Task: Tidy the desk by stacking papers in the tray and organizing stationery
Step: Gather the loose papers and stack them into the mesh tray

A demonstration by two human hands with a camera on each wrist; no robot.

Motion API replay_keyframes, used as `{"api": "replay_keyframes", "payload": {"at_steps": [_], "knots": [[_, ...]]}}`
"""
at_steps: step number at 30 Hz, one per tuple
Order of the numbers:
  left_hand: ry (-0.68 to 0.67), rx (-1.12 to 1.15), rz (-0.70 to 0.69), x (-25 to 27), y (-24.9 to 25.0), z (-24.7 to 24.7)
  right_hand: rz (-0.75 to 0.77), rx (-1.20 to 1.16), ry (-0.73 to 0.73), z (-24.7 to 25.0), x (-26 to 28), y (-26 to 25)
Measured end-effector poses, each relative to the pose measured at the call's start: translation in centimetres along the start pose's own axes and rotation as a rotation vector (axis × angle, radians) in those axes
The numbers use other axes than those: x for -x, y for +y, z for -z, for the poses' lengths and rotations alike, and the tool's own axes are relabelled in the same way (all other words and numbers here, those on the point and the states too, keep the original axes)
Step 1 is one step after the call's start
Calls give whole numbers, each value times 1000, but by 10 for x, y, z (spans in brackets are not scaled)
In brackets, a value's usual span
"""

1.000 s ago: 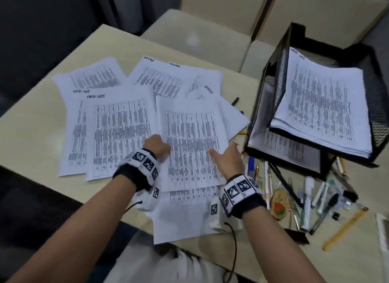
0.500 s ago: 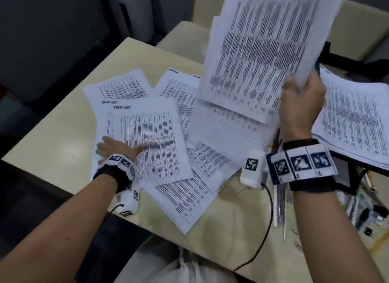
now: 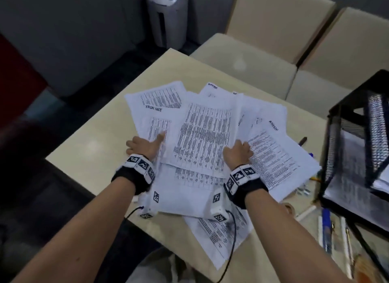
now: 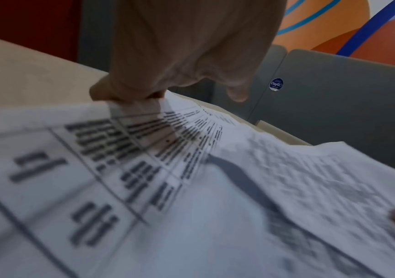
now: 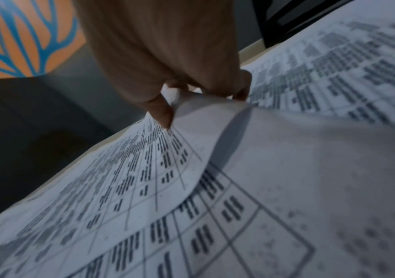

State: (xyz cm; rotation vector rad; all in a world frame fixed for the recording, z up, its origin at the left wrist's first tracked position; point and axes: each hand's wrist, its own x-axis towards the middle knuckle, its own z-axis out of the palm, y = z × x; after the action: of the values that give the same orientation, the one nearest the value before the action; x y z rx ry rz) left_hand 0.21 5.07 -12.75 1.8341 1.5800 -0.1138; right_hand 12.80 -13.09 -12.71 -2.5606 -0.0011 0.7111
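The printed sheet (image 3: 203, 137) lies on top of loose papers (image 3: 273, 156) spread over the counter (image 3: 101, 139). The left grip (image 3: 145, 149) pinches its left edge and the right grip (image 3: 237, 153) pinches its right edge, lifting it. The black mesh tray (image 3: 357, 148) stands at the counter's right.

The black mesh tray (image 3: 357, 148) runs off the right edge of the head view, so its far side and most of the paper stack inside are cut off, and the pens (image 3: 326, 230) below it are blurred and partly out of frame. The printed sheets (image 3: 204, 139) overlap, the lower ones largely covered, and their table text is too fine to read. In the left wrist view the left hand (image 4: 186, 48) is cropped at the top and the sheet is smeared by blur; the right hand (image 5: 163, 52) is likewise cropped at the top of its wrist view.
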Motion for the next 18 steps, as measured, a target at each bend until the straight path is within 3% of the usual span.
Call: {"api": "replay_keyframes", "payload": {"at_steps": [4,6,9,12,14,16,18], "knots": [[-103,98,-93,5,4,-22,8,-2,-14,-22,10,-16],[-90,109,-192,7,5,-24,-10,-86,-5,-20,6,-15],[26,217,-323,12,18,7,-12,-137,15,-7,-4,-5],[215,351,-469,8,41,60,75,28,4,1,-3,8],[293,577,-466,-7,55,88,164,131,0,3,0,15],[325,832,-368,-27,62,105,243,162,-2,2,3,22],[292,901,-272,-42,65,109,303,171,2,3,7,31]]}}
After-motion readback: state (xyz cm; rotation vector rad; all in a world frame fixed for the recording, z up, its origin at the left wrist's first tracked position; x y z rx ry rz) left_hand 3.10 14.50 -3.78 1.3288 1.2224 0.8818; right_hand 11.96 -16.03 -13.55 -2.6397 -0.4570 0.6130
